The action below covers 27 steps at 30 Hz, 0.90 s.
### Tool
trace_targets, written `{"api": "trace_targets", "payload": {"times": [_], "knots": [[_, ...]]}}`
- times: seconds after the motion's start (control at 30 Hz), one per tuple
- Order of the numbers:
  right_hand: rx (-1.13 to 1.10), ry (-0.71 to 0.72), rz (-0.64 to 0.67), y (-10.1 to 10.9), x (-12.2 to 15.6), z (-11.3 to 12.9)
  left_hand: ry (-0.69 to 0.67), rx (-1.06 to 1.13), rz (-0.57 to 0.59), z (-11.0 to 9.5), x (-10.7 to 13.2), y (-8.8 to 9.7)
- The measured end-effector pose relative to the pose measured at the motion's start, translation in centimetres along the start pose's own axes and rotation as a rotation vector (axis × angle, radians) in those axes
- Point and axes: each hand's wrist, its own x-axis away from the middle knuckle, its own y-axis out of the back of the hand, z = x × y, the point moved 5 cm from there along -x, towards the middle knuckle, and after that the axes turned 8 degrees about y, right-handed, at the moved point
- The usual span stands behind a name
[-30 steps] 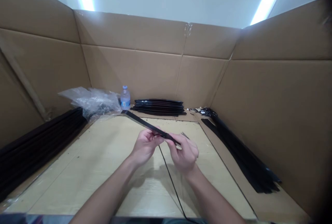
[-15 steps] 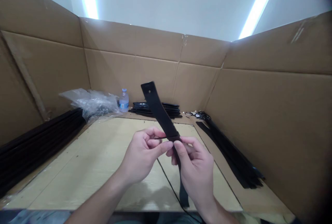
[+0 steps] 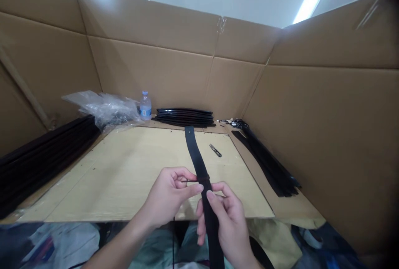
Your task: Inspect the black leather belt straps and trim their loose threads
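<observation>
The step in hand seems to be fastening a thin cord around a black strap, or drawing it snug; which of the two, I cannot tell. The strap runs from the far part of the tabletop toward the person, between the hands and out past the near edge. Its far end shows a small hole or stud. A narrow dark band crosses the strap just beyond the thumbs.

The left hand is pinched narrow: it holds the cord at the left side of the strap, its thumb tip touching the strap beside the band. The right hand is curled around the strap just nearer the person, thumb on top and some fingers beneath. Another thin dark line hangs below the tabletop edge; whether it belongs to the same cord is unclear.

As I judge it, the next move calls for the right hand to keep the strap flat and steady while the left keeps tension on the cord, so that the band does not slip or skew. A pair of snips lies on the tabletop to the right of the strap, untouched and within easy reach.
</observation>
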Motion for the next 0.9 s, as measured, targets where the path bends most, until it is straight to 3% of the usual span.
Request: {"api": "trace_targets", "payload": {"times": [0.2,0.53,0.9], "knots": [[0.023,-0.038,-0.107,1.4,1.2,-3.1,0.058,0.035,-0.030,4.0,0.3,-1.0],[0.057,-0.101,-0.075,1.5,2.2,-2.7,0.010,-0.041,-0.216,4.0,2.1,-1.7],[-0.012,-0.086,-0.021,1.5,2.9,-2.7,-0.060,-0.117,-0.247,4.7,2.6,-1.2]]}}
